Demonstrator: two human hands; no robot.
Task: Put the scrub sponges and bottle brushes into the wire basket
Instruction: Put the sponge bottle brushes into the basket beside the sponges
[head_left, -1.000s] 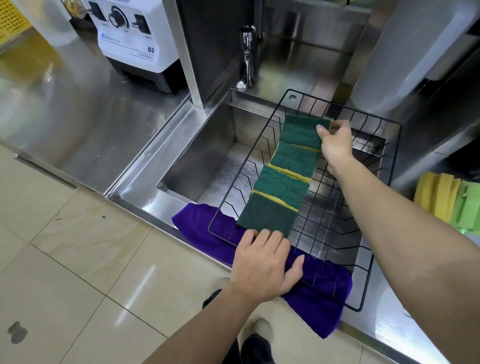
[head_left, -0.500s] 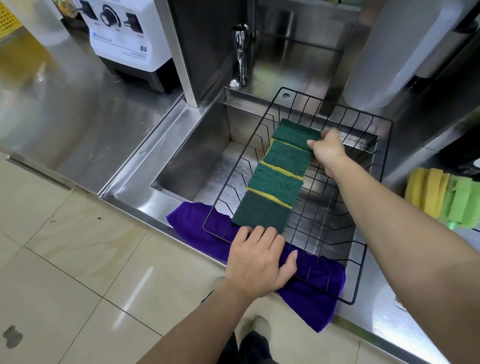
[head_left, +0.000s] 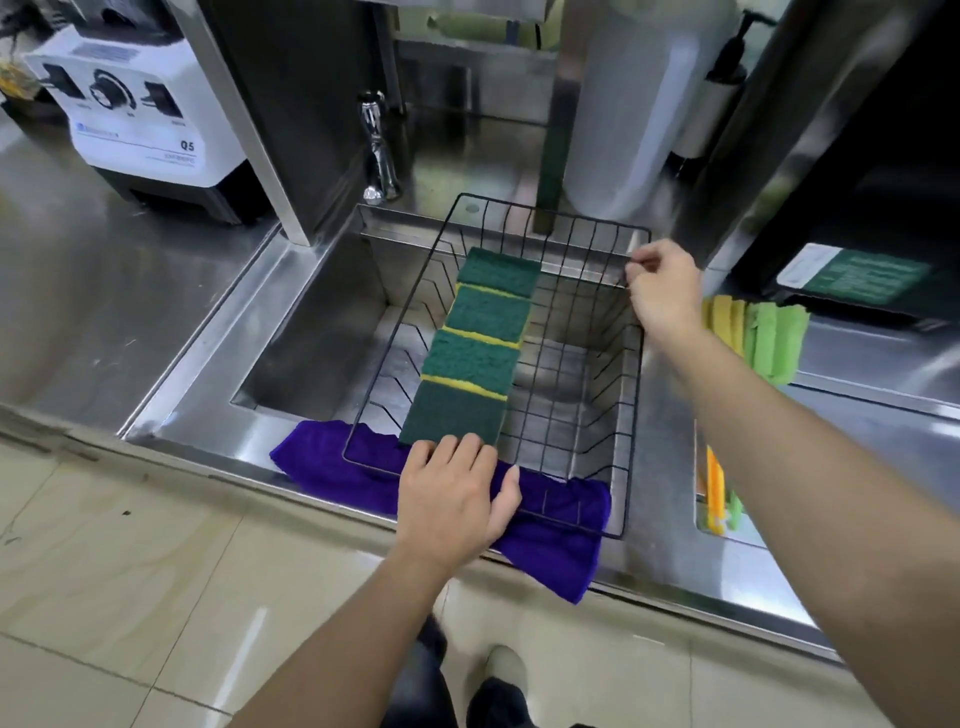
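Note:
A black wire basket (head_left: 631, 415) sits over the sink. Several green-and-yellow scrub sponges (head_left: 475, 353) lie in it in an overlapping row from the front rim to the back. My left hand (head_left: 457, 499) rests flat on the front rim, fingertips touching the nearest sponge, thumb spread to the side. My right hand (head_left: 662, 291) is at the basket's back right corner, off the sponges, fingers curled with nothing visible in them. I cannot tell whether it touches the rim. More yellow and green sponges (head_left: 753, 338) stand in a stack on the counter to the right.
A purple cloth (head_left: 550, 540) hangs over the sink's front edge under the basket. Orange and green items (head_left: 719, 499) stand in a slot at the right. A white blender base (head_left: 140, 124) and a faucet (head_left: 379, 150) are behind the sink (head_left: 311, 343).
My right hand has let go of the far sponge and moved right to the basket's back right corner. The sponge row now lies in the basket. My left hand stayed put.

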